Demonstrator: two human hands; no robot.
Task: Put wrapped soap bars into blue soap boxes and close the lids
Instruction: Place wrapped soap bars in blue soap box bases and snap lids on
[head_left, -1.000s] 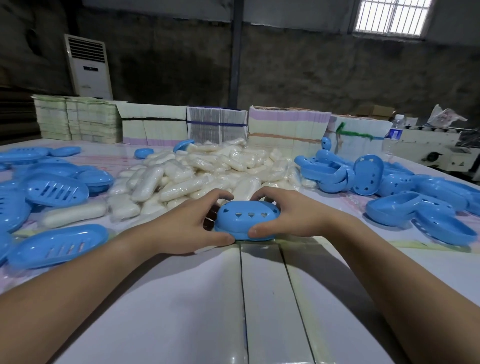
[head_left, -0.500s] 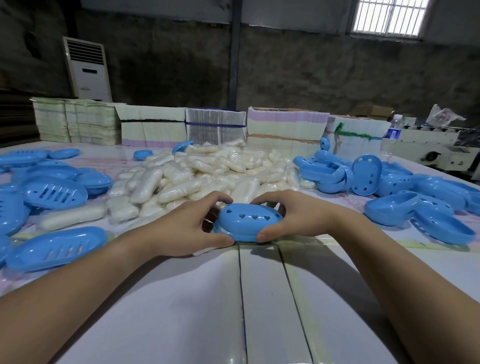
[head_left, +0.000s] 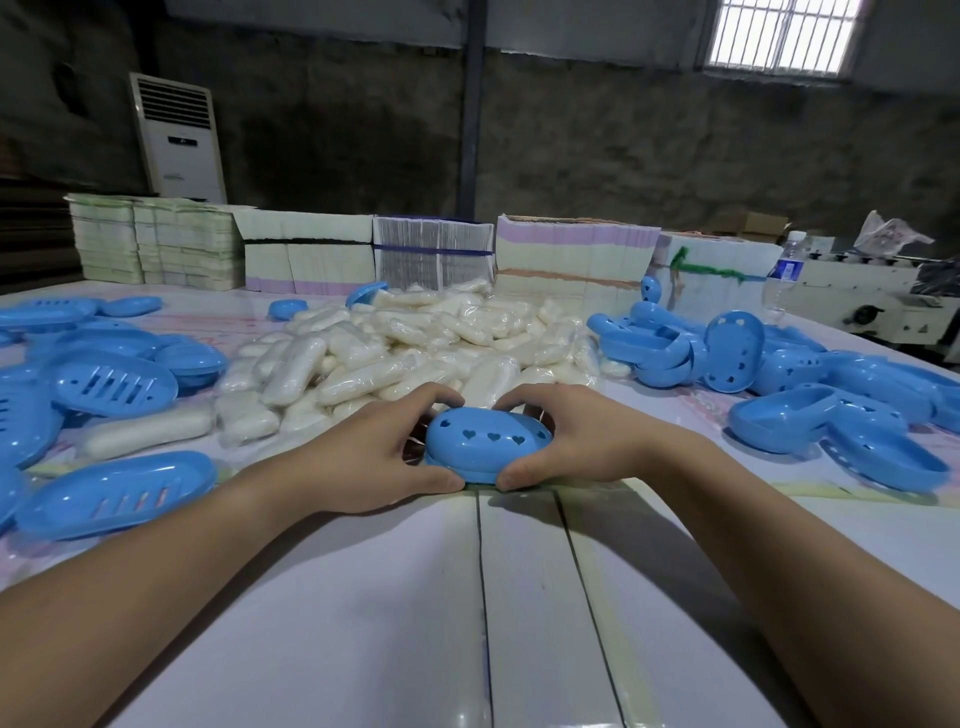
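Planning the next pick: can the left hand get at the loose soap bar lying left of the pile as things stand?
Probably not yet: the left hand grips the soap box along with the right hand. Once it lets go, the soap bar lies uncovered with open table between.

white table (head_left: 363, 623) bears wrapped soap bars (head_left: 415, 343), blue soap boxes (head_left: 114, 384).
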